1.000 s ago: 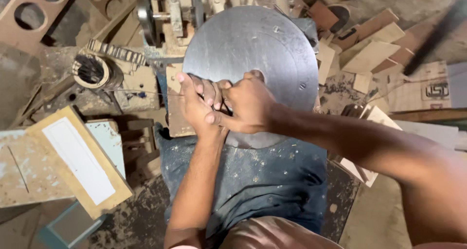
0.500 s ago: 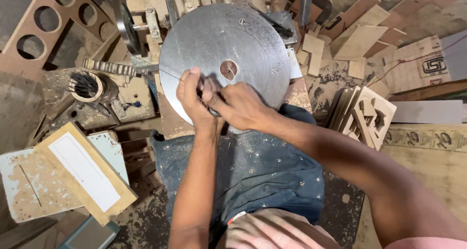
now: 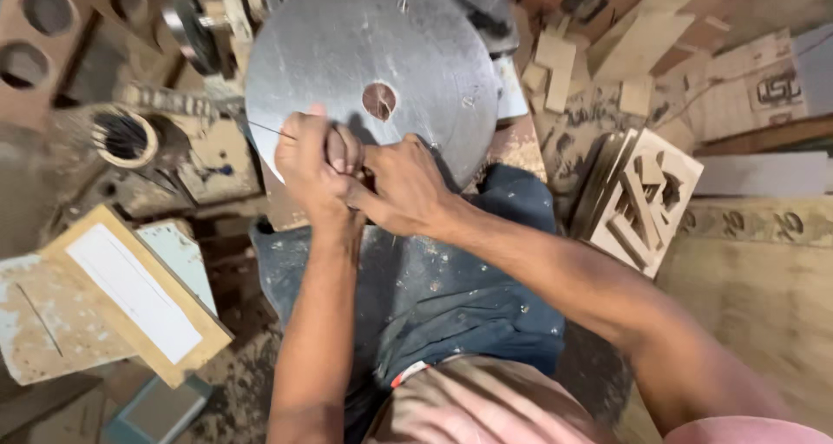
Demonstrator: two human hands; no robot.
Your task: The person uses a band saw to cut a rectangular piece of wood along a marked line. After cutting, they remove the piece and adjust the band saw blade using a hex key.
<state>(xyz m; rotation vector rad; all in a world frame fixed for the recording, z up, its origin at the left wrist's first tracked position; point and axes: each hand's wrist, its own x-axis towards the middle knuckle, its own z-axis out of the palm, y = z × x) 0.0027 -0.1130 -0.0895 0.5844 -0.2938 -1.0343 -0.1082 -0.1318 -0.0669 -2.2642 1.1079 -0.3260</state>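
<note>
Whatever the left hand (image 3: 314, 168) and right hand (image 3: 404, 189) pinch is hidden between the fingers. The round grey metal disc (image 3: 373, 62) is cut off at the far edge; the near-right wooden surface (image 3: 764, 296) is blurred.

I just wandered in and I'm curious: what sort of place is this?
Most likely a small woodworking shop. A round metal work disc sits among offcut wood blocks, a fretwork-cut panel leans nearby, and sawdust covers the floor.

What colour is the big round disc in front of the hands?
Dull grey metal disc, scuffed, with a brownish centre hole; head view.
</note>
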